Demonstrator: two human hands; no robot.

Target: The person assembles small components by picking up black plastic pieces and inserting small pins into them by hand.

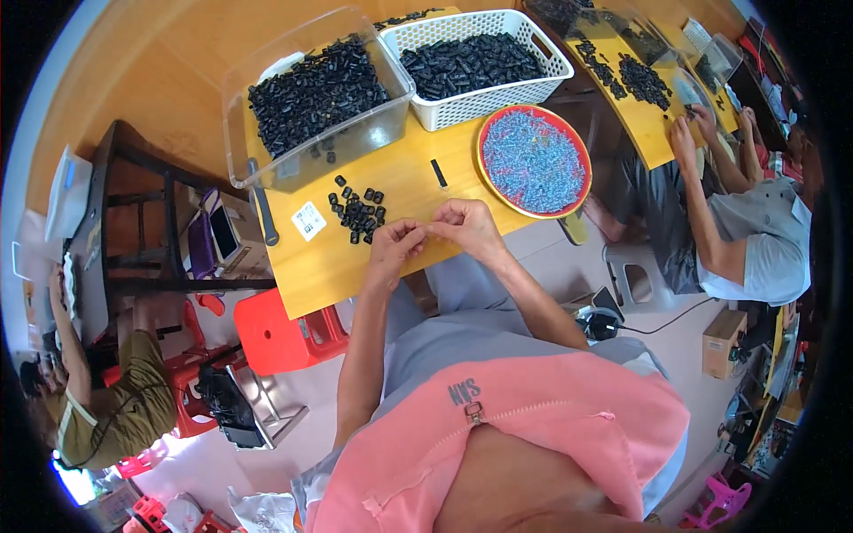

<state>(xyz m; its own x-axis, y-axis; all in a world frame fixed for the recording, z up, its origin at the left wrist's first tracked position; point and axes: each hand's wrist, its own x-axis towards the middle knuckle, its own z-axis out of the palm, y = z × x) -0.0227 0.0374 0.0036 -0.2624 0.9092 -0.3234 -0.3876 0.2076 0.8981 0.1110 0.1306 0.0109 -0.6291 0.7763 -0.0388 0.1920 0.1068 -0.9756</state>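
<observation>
My left hand (395,242) and my right hand (466,225) meet fingertip to fingertip over the near edge of a yellow wooden table (329,262). They pinch something very small between them; what it is I cannot make out. A small pile of black plastic parts (358,211) lies just left of my left hand. One single black part (439,172) lies ahead of my right hand. A round red-rimmed tray of pale blue pieces (533,161) sits to the right of my right hand.
A clear bin (306,102) and a white basket (475,62), both holding black parts, stand at the table's far side. A red stool (284,333) is below the table's left. Another person (737,222) works at a table on the right; a third sits lower left.
</observation>
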